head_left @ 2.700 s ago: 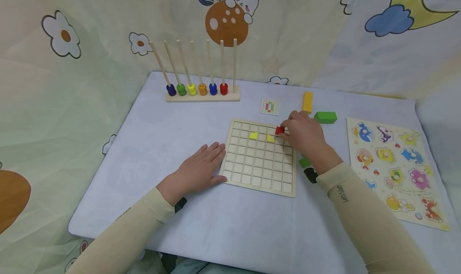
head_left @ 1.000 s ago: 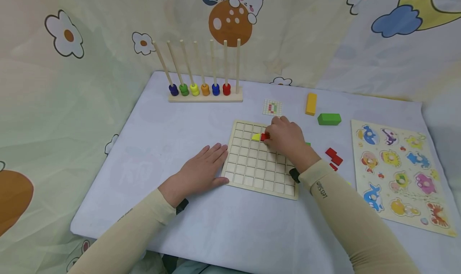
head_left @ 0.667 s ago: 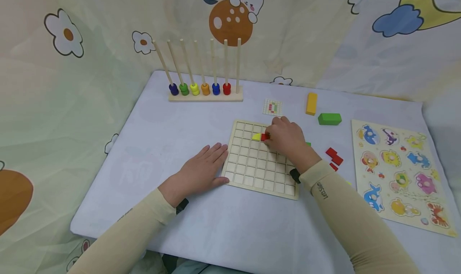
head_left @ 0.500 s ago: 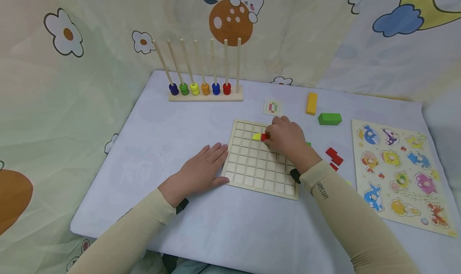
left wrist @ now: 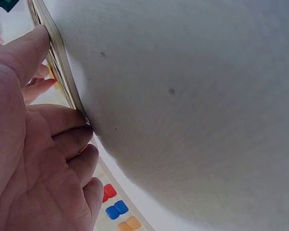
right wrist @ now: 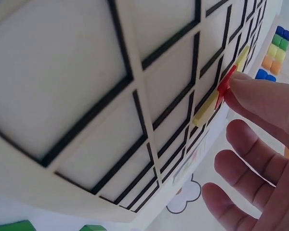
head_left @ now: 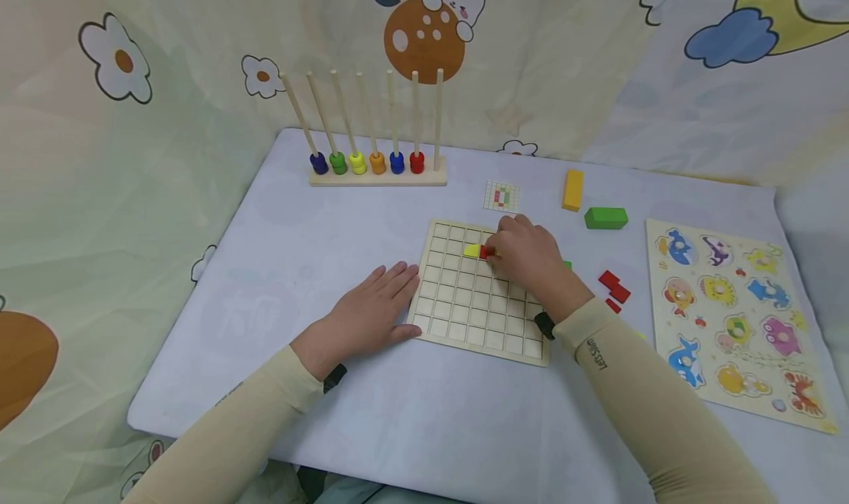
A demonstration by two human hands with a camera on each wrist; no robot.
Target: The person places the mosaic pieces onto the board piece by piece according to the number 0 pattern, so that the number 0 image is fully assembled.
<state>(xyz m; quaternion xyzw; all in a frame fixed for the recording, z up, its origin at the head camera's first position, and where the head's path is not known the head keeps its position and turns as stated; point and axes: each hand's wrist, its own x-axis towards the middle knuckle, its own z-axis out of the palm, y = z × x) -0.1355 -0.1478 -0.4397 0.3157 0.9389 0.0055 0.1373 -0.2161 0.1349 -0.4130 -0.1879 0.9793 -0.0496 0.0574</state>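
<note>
A pale wooden grid board (head_left: 458, 309) lies on the white table. My left hand (head_left: 371, 309) rests flat with straight fingers, fingertips and thumb against the board's left edge; the left wrist view shows thumb (left wrist: 31, 48) and fingers touching that edge. My right hand (head_left: 530, 257) pinches a small red tile (head_left: 483, 252) between thumb and index finger, over the upper part of the grid. In the right wrist view the red tile (right wrist: 225, 86) stands between two yellow tiles, one nearer (right wrist: 205, 109) and one farther. From the head, one yellow tile (head_left: 471, 250) shows; my hand covers the other.
Right of the board lie several loose red tiles (head_left: 619, 293) and a partly hidden green piece (head_left: 567, 266). Behind are a small pattern card (head_left: 501, 195), an orange block (head_left: 573, 189), a green block (head_left: 606, 218) and a peg stand (head_left: 378, 181). An animal puzzle board (head_left: 716, 342) lies far right.
Since the earliest frame my right hand has carried the red tile leftward, from the board's upper right to between the yellow tiles. Over the last second it has stayed there. My left hand keeps its place.
</note>
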